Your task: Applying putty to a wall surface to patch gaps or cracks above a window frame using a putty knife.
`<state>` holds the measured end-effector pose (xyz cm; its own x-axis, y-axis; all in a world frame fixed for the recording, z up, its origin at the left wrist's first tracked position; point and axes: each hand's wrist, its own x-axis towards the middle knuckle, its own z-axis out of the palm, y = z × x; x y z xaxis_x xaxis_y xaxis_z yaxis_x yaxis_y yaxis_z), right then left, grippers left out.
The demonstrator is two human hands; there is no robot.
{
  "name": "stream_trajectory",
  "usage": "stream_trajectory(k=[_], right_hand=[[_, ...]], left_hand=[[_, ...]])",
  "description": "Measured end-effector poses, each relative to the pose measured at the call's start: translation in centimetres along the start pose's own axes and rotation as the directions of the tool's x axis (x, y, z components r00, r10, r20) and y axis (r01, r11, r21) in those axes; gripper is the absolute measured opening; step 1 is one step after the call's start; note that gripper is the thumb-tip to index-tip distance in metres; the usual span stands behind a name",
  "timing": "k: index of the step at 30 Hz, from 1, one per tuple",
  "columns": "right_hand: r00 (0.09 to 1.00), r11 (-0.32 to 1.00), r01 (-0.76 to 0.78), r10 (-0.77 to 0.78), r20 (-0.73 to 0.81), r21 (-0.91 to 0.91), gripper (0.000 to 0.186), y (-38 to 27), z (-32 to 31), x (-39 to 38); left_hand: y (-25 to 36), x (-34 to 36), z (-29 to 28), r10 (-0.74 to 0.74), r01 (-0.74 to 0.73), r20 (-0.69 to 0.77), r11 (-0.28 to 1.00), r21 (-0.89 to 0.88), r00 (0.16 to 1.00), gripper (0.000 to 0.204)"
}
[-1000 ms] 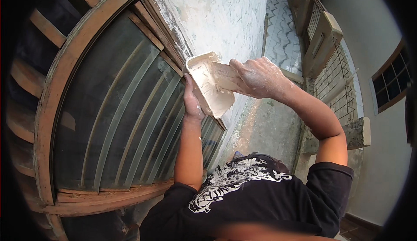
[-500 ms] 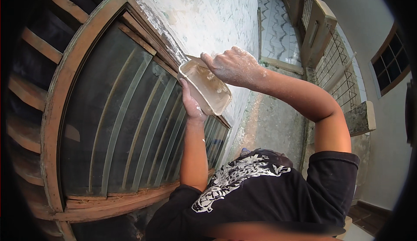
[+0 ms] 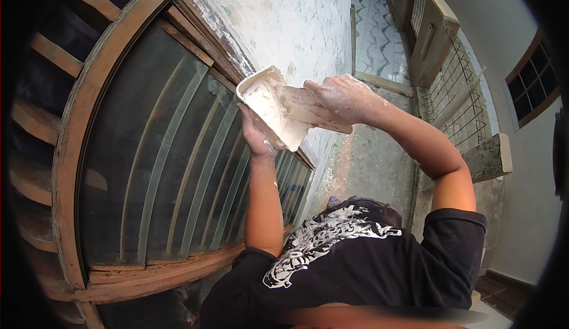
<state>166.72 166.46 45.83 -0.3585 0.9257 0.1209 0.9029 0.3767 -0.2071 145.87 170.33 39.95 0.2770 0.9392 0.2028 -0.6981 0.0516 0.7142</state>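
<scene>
My left hand (image 3: 259, 141), dusted white, is closed around the side of a pale rectangular tub (image 3: 256, 80). White paste (image 3: 271, 108), like wall putty, fills part of the tub, which is tipped so its inside shows. In my right hand (image 3: 345, 99), also smeared with white, is a wide flat scraper (image 3: 307, 108) coated in paste. Its left end reaches over the tub's right side, by the paste. The fingers on its far side are partly hidden.
On the left is a wooden-framed louvre window (image 3: 65, 151) with glass slats (image 3: 172, 169). Beyond the tub rises a patchy white wall (image 3: 284, 21). To the right lie a concrete path (image 3: 379, 169) and a low wall with wire mesh (image 3: 453, 86).
The tub has tilted, bringing the white paste inside into sight. My right hand has moved right and slightly down, and the scraper's paste-covered face now shows.
</scene>
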Motion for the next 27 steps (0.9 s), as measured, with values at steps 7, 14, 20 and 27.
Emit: stream_trajectory(k=[7, 14, 20, 27], right_hand=[[0.957, 0.767, -0.163, 0.276, -0.09, 0.621, 0.07, 4.2, 7.7, -0.5], [0.894, 0.188, -0.184, 0.439, 0.085, 0.965, 0.056, 4.2, 14.6, -0.8], [0.873, -0.32, 0.113, 0.484, 0.06, 0.94, 0.048, 6.3, 18.5, 0.4], [0.702, -0.447, 0.457, 0.712, -0.003, 0.769, 0.039, 8.8, 24.6, 4.6]], left_hand=[[-0.5, -0.1, -2.7, -0.002, -0.003, -0.067, 0.997, -0.071, 0.998, 0.073], [-2.6, -1.8, -4.6, -0.136, 0.12, -0.107, 0.982, -0.143, 0.985, 0.071], [-2.6, -2.4, -6.7, -0.163, 0.136, -0.12, 0.969, -0.205, 0.979, 0.071], [-1.8, -2.9, -6.2, -0.114, 0.099, -0.148, 0.989, -0.106, 0.982, 0.07]])
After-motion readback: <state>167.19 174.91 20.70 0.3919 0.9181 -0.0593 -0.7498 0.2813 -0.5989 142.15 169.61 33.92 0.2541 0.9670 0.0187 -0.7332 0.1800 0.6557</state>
